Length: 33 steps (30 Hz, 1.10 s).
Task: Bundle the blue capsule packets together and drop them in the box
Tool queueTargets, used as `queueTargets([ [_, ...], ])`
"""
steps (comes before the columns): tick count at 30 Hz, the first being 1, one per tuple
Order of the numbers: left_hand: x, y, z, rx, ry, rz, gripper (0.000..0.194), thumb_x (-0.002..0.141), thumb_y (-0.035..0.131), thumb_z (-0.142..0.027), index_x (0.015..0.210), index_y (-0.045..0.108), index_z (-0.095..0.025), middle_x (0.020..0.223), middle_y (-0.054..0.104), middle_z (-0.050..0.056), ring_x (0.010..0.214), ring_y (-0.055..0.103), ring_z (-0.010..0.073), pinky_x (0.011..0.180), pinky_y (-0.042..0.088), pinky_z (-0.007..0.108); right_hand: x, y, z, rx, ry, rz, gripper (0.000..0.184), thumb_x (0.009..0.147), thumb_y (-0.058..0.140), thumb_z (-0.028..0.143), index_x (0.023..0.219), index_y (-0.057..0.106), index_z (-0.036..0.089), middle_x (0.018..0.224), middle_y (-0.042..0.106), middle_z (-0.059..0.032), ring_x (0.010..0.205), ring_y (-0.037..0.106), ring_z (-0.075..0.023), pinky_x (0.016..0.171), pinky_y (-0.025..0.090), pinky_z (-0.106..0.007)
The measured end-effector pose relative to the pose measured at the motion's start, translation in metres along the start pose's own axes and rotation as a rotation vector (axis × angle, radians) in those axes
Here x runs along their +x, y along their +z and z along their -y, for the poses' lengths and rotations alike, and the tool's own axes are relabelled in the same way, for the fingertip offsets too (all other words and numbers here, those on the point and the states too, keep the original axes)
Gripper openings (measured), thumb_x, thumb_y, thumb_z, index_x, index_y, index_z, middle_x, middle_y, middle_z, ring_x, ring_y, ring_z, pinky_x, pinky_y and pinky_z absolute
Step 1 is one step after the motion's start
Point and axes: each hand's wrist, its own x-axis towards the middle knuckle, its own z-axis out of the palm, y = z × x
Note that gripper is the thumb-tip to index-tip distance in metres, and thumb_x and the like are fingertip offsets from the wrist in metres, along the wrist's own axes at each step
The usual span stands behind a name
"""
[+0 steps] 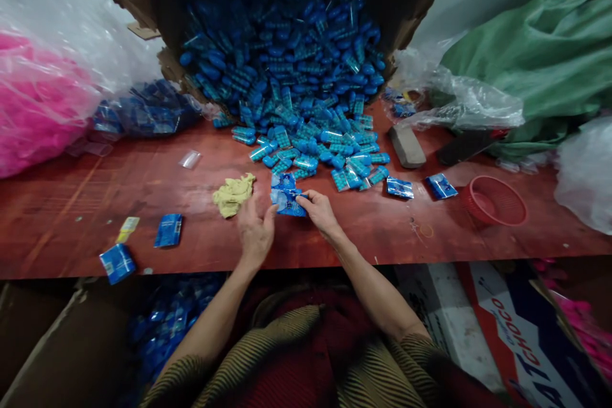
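Note:
Between my hands is a blue printed packet [289, 204], a flat card-like piece with a second blue part at its upper end; I cannot tell if that is a flap or a separate packet. My right hand [321, 210] pinches its right side between thumb and fingers. My left hand [255, 233] is open and slightly blurred, its thumb near the packet's left edge and its fingers close to a crumpled yellow cloth [234, 196]. Just beyond lie many small clear-wrapped blue pieces [306, 146], spilling from a cardboard box [415, 6] tipped on its side.
More blue packets [168, 230] lie left and right on the red table [306, 248]. A red plastic basket [495, 201], a grey block [407, 146] and a green sack [535, 44] are on the right. Pink items in a clear bag [41, 102] stand left. Open boxes sit below the front edge.

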Motion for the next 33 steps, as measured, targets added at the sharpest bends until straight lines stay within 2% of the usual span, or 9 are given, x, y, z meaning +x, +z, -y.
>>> queueTargets([
  [3,0.034,-0.024,0.020,0.562,0.105,-0.079,0.060,0.079,0.056,-0.038,0.130,0.047,-0.010,0.145,0.032,0.024,0.133,0.028,0.0395,0.097,0.034,0.053,0.000,-0.002,0.000,0.001,0.013,-0.003,0.025,0.066,0.060,0.042,0.062,0.056,0.018,0.052,0.046,0.0064,0.049,0.037,-0.0074,0.049,0.031,-0.021],
  [7,0.062,-0.036,0.041,0.709,0.175,-0.028,0.040,0.084,0.048,-0.033,0.115,0.060,-0.011,0.133,0.050,0.020,0.136,0.021,0.0387,0.104,0.020,0.058,-0.003,-0.004,-0.002,-0.011,0.014,-0.022,0.026,0.067,0.059,0.044,0.060,0.053,0.018,0.052,0.043,0.0063,0.049,0.034,-0.0074,0.048,0.028,-0.022],
  [10,0.045,-0.031,0.037,0.561,0.195,-0.116,0.041,0.082,0.050,-0.038,0.113,0.059,-0.012,0.135,0.047,0.021,0.137,0.019,0.0385,0.103,0.024,0.057,-0.004,-0.005,-0.002,-0.017,0.004,-0.071,0.027,0.069,0.056,0.044,0.061,0.052,0.019,0.053,0.042,0.0061,0.050,0.034,-0.0078,0.048,0.027,-0.022],
  [13,0.006,-0.014,0.018,0.157,0.166,-0.007,0.058,0.073,0.062,-0.046,0.118,0.053,-0.012,0.125,0.055,0.020,0.117,0.049,0.0321,0.092,0.042,0.045,-0.006,-0.001,0.000,-0.023,-0.021,-0.147,0.028,0.071,0.055,0.044,0.060,0.049,0.019,0.054,0.042,0.0062,0.051,0.035,-0.0080,0.048,0.028,-0.022],
  [14,-0.007,-0.006,0.011,-0.022,0.079,0.094,0.057,0.072,0.062,-0.049,0.116,0.054,-0.014,0.112,0.062,0.017,0.098,0.060,0.0267,0.081,0.048,0.040,-0.006,0.002,0.000,-0.023,-0.026,-0.153,0.028,0.071,0.055,0.044,0.060,0.048,0.019,0.054,0.041,0.0062,0.051,0.035,-0.0080,0.048,0.029,-0.021],
  [16,-0.024,0.011,-0.001,-0.304,-0.186,0.258,0.053,0.066,0.064,-0.055,0.097,0.060,-0.012,0.078,0.066,0.009,0.060,0.060,0.0173,0.054,0.048,0.030,-0.009,0.008,0.000,-0.017,-0.037,-0.135,0.027,0.073,0.055,0.043,0.061,0.049,0.019,0.055,0.042,0.0062,0.052,0.036,-0.0081,0.049,0.030,-0.021],
  [19,-0.028,0.031,-0.012,-0.538,-0.425,0.152,0.044,0.056,0.071,-0.052,0.071,0.060,-0.012,0.050,0.055,-0.001,0.039,0.046,0.0085,0.039,0.036,0.021,-0.013,0.015,-0.004,-0.020,-0.063,-0.097,0.026,0.075,0.053,0.041,0.062,0.049,0.019,0.056,0.045,0.0057,0.053,0.038,-0.0088,0.051,0.033,-0.021],
  [26,-0.016,0.037,-0.014,-0.669,-0.547,-0.022,0.037,0.041,0.080,-0.035,0.062,0.058,-0.012,0.048,0.055,-0.004,0.037,0.045,0.0069,0.036,0.034,0.020,-0.012,0.013,-0.011,-0.096,-0.128,-0.077,0.022,0.077,0.052,0.039,0.074,0.058,0.019,0.064,0.054,0.0036,0.059,0.047,-0.0107,0.059,0.039,-0.022],
  [33,-0.025,0.025,-0.009,-0.728,-0.580,0.222,0.038,0.043,0.081,-0.034,0.066,0.060,-0.013,0.051,0.059,-0.001,0.039,0.049,0.0095,0.036,0.034,0.021,0.003,0.006,-0.009,-0.240,-0.067,-0.121,0.027,0.082,0.046,0.039,0.076,0.061,0.018,0.065,0.059,0.0013,0.060,0.051,-0.0124,0.058,0.041,-0.022],
])
